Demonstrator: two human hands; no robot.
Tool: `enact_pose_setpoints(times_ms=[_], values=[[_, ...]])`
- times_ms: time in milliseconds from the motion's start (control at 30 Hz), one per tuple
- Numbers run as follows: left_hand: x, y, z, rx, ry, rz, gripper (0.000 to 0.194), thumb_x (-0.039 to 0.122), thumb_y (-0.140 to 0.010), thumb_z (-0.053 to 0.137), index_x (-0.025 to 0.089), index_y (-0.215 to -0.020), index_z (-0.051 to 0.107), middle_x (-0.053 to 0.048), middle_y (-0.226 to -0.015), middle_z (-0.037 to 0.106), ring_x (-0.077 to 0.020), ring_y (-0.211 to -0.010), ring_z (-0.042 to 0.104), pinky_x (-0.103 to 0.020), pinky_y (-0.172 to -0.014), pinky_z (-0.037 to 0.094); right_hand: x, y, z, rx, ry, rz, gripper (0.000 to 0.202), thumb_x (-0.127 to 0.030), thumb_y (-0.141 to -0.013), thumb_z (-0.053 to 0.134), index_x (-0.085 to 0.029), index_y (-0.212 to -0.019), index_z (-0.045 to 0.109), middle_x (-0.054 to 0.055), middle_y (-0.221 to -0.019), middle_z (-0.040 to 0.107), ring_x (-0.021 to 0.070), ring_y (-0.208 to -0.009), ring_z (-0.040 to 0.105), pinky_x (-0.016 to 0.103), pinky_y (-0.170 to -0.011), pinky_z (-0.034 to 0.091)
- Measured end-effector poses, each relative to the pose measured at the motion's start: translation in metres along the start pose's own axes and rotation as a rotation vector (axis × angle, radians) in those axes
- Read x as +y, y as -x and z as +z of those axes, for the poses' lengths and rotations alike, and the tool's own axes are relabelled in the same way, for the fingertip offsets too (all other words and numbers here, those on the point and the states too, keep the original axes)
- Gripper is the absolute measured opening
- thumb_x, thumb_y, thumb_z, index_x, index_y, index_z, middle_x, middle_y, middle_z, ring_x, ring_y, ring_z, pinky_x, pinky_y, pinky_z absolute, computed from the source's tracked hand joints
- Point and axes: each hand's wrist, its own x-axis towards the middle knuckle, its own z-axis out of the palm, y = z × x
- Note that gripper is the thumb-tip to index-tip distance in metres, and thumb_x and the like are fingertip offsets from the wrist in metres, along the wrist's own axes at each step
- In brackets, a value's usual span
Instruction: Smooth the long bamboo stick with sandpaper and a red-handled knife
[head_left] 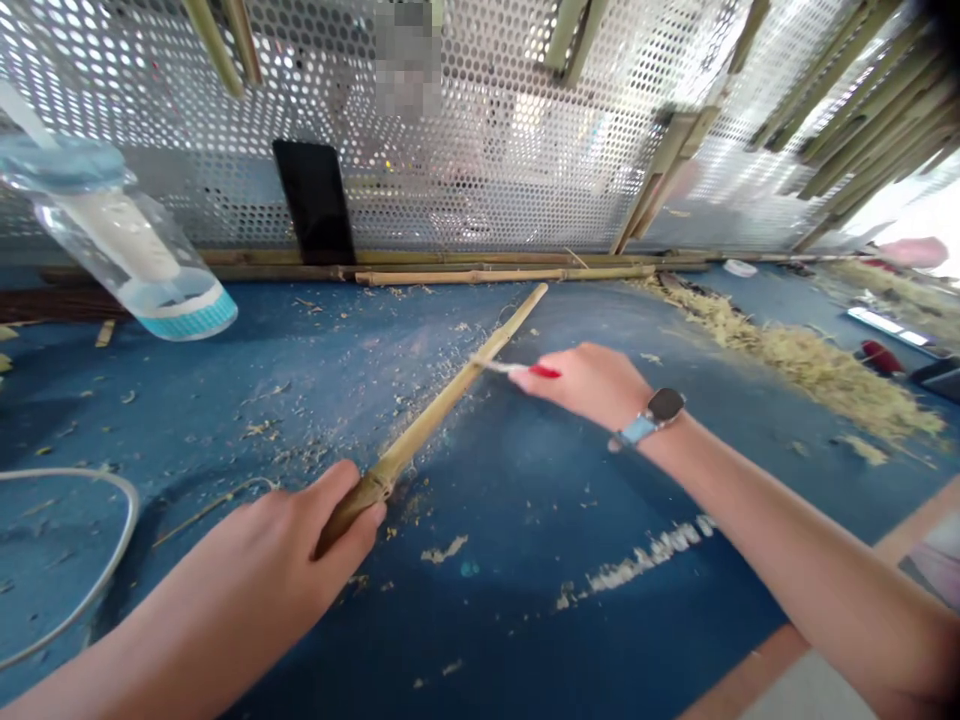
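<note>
A bamboo stick [442, 400] slants across the blue table [525, 480], its far end near the middle. My left hand [300, 540] is wrapped round its near end, just behind a node. From the right, my right hand [585, 380], with a watch on the wrist, grips a slim tool with a red handle [544, 371]. The tool's thin light blade [495, 366] lies across the upper part of the stick. Its exact edge is blurred. Fine shavings [300, 440] are scattered left of the stick.
A clear bottle [157, 260] is at the left, above a white cable [131, 510]. A black phone [315, 205] leans on the perforated metal screen [465, 140]. Bamboo poles [480, 275] lie along its base. Shavings [810, 370] are heaped at right, near a person's hand [911, 252].
</note>
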Motion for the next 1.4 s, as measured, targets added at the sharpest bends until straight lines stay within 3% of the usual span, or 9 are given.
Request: enact_pose_setpoints(times_ms=[200, 367, 467, 633, 767, 933, 1033, 1233, 1400], values=[[-0.005, 0.002, 0.008, -0.158, -0.057, -0.085, 0.048, 0.052, -0.096, 0.019, 0.029, -0.108, 0.059, -0.008, -0.077, 0.075, -0.0358, -0.079, 0.077, -0.039, -0.063, 0.044, 0.002, -0.003, 0.002, -0.077, -0.089, -0.124, 0.073, -0.084, -0.093, 0.031, -0.022, -0.059, 0.051, 0.001, -0.052, 0.048, 0.0108, -0.046, 0.037, 0.03, -0.05, 0.023], [-0.003, 0.001, 0.012, -0.179, -0.123, -0.143, 0.05, 0.051, -0.095, 0.016, 0.028, -0.117, 0.056, -0.01, -0.082, 0.079, -0.0402, -0.084, 0.079, -0.042, -0.065, 0.045, 0.008, -0.006, 0.001, -0.011, -0.024, 0.025, 0.073, -0.083, -0.093, 0.031, -0.022, -0.059, 0.052, 0.001, -0.053, 0.048, 0.0105, -0.044, 0.035, 0.03, -0.05, 0.022], [-0.001, 0.0, 0.011, -0.16, -0.166, -0.144, 0.052, 0.05, -0.096, 0.016, 0.028, -0.121, 0.056, -0.011, -0.085, 0.08, -0.04, -0.081, 0.079, -0.041, -0.062, 0.044, 0.008, -0.007, 0.002, -0.097, -0.095, -0.116, 0.073, -0.084, -0.093, 0.031, -0.022, -0.06, 0.052, 0.0, -0.053, 0.048, 0.0105, -0.045, 0.038, 0.031, -0.05, 0.023], [0.0, 0.001, 0.011, -0.111, -0.163, -0.129, 0.047, 0.05, -0.097, 0.026, 0.028, -0.119, 0.061, -0.007, -0.075, 0.079, -0.0362, -0.074, 0.079, -0.037, -0.059, 0.045, 0.013, -0.012, 0.002, 0.006, 0.008, 0.08, 0.073, -0.082, -0.094, 0.032, -0.022, -0.058, 0.052, 0.002, -0.054, 0.051, 0.0113, -0.045, 0.039, 0.031, -0.05, 0.024], [-0.004, 0.002, 0.017, 0.026, -0.032, -0.073, 0.039, 0.053, -0.093, 0.046, 0.031, -0.118, 0.066, -0.003, -0.072, 0.076, -0.0281, -0.071, 0.078, -0.031, -0.062, 0.05, 0.009, -0.01, 0.003, -0.071, -0.082, -0.101, 0.072, -0.083, -0.094, 0.032, -0.022, -0.058, 0.048, 0.001, -0.052, 0.05, 0.0109, -0.044, 0.039, 0.031, -0.049, 0.025], [-0.01, 0.003, 0.023, 0.069, 0.036, -0.024, 0.037, 0.054, -0.091, 0.053, 0.032, -0.118, 0.068, -0.003, -0.077, 0.077, -0.0273, -0.077, 0.078, -0.031, -0.069, 0.054, 0.008, -0.008, 0.003, 0.008, -0.006, 0.104, 0.075, -0.083, -0.094, 0.028, -0.022, -0.056, 0.047, 0.002, -0.053, 0.049, 0.0113, -0.044, 0.037, 0.031, -0.049, 0.024], [-0.01, 0.003, 0.021, 0.074, 0.025, -0.008, 0.037, 0.053, -0.091, 0.052, 0.032, -0.117, 0.067, -0.003, -0.077, 0.077, -0.0273, -0.076, 0.078, -0.031, -0.068, 0.054, 0.0, -0.002, 0.004, -0.078, -0.113, -0.045, 0.073, -0.083, -0.094, 0.031, -0.022, -0.06, 0.051, 0.002, -0.054, 0.051, 0.0114, -0.046, 0.04, 0.031, -0.049, 0.024], [-0.007, 0.003, 0.013, -0.139, -0.111, -0.091, 0.05, 0.052, -0.096, 0.022, 0.026, -0.118, 0.059, -0.009, -0.08, 0.077, -0.0381, -0.079, 0.079, -0.043, -0.066, 0.052, -0.001, -0.001, -0.002, -0.026, -0.049, 0.076, 0.073, -0.081, -0.095, 0.029, -0.022, -0.057, 0.045, 0.002, -0.053, 0.048, 0.01, -0.043, 0.035, 0.031, -0.048, 0.023], [0.004, 0.004, 0.004, -0.177, -0.19, -0.115, 0.048, 0.047, -0.098, 0.018, 0.025, -0.119, 0.056, -0.011, -0.084, 0.078, -0.0395, -0.083, 0.079, -0.043, -0.066, 0.049, -0.015, 0.008, 0.0, -0.126, -0.173, -0.144, 0.07, -0.081, -0.093, 0.037, -0.022, -0.057, 0.042, 0.0, -0.049, 0.042, 0.0103, -0.045, 0.036, 0.031, -0.05, 0.021]])
